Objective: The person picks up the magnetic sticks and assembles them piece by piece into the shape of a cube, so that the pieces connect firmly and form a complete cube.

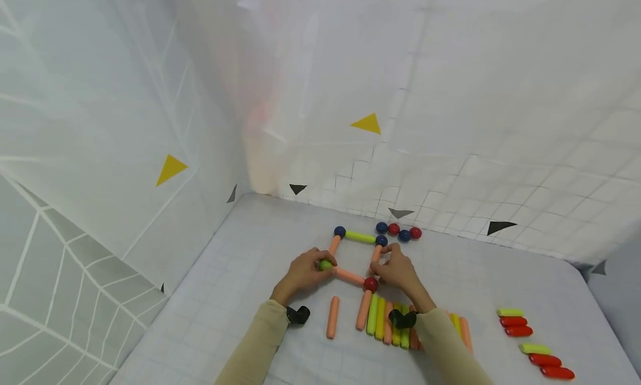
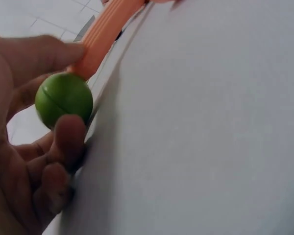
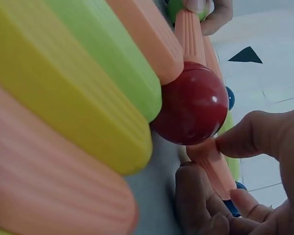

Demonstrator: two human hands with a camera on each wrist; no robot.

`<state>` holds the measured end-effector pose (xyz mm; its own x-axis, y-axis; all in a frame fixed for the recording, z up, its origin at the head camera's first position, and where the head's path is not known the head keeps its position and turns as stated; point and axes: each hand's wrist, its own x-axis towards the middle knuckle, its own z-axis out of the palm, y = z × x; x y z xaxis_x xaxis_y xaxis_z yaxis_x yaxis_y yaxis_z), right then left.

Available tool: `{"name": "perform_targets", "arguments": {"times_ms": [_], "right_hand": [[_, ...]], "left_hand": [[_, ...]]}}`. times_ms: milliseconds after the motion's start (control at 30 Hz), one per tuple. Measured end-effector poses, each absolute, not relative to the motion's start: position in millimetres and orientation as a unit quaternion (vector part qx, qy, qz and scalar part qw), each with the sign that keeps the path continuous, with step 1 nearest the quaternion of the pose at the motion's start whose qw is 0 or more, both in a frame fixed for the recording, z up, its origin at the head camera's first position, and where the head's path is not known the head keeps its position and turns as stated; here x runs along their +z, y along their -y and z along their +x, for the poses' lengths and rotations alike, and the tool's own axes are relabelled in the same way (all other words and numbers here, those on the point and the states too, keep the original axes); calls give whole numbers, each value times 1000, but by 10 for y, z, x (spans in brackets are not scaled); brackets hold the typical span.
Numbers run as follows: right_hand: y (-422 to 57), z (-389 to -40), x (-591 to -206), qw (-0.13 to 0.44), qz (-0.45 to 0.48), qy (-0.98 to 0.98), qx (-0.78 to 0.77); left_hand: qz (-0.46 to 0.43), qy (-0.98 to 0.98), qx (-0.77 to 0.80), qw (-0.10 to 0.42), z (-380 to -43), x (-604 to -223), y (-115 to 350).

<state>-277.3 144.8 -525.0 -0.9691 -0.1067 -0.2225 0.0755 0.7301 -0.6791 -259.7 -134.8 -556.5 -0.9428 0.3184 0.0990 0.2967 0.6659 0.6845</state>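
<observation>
Balls and ribbed sticks form a four-sided frame on the white surface. My left hand [image 1: 306,271] grips the green ball [image 2: 63,98] at its near left corner, with a fingertip on the end of an orange stick [image 2: 105,36]. My right hand [image 1: 399,269] pinches the right-side orange stick [image 3: 213,166] between thumb and fingers, by the red ball [image 3: 193,103]. The far corners are a blue ball [image 1: 339,231] and another blue ball [image 1: 381,241], with a yellow-green stick [image 1: 360,237] between them. A further orange stick [image 1: 364,310] reaches toward me from the red ball.
A row of sticks [image 1: 380,319] in orange, yellow and green lies under my right wrist. One loose orange stick [image 1: 333,317] lies to its left. Spare blue and red balls [image 1: 394,229] sit beyond the frame. Short red and green pieces [image 1: 513,321] lie at right; white walls rise behind.
</observation>
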Motion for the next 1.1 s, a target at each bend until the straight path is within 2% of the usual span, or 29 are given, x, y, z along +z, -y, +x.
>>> {"name": "perform_targets", "arguments": {"times_ms": [300,567,667,867,1100], "right_hand": [[-1447,-2781,-5208,120,15,-917,-380],[-1536,-2836,-5266,174,14,-894,-413],[-1563,-2816,-5284,177,14,-894,-411],[-1518,-2449,-5152,122,-1,-941,-315],[-1301,-2094,-5124,115,-26,-975,-189]], "left_hand": [[140,-945,296,-6,-2572,-5549,1228],[125,-950,284,-16,-2573,-5552,1211],[124,-950,286,-18,-2565,-5550,1209],[131,-946,295,-12,-2542,-5583,1198],[131,-948,288,-24,-2532,-5589,1184]]}}
